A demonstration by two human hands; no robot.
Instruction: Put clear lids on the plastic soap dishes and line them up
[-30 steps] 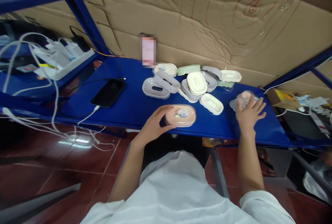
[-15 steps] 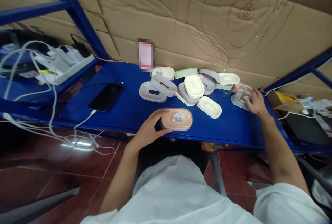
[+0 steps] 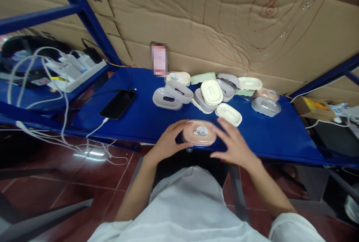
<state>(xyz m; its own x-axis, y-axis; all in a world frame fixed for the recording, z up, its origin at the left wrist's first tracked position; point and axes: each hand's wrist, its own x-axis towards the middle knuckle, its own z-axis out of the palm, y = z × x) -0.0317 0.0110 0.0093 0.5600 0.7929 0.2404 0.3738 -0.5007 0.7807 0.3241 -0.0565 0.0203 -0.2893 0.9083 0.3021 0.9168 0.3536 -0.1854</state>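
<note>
A pink oval box with a round sticker on its clear lid lies at the front edge of the blue shelf. My left hand grips its left end. My right hand hovers just right of the box with fingers spread, holding nothing. Behind them lies a heap of several grey, cream and green oval boxes and lids. A clear-lidded box and a pink one rest at the right of the heap.
A black phone on a white cable lies at the left of the shelf. A white tray with chargers and cables stands further left. Cardboard backs the shelf. A cardboard box sits at the right.
My right hand has left the clear-lidded box at the right of the heap and come back beside the pink box. My left hand has stayed on the pink box.
</note>
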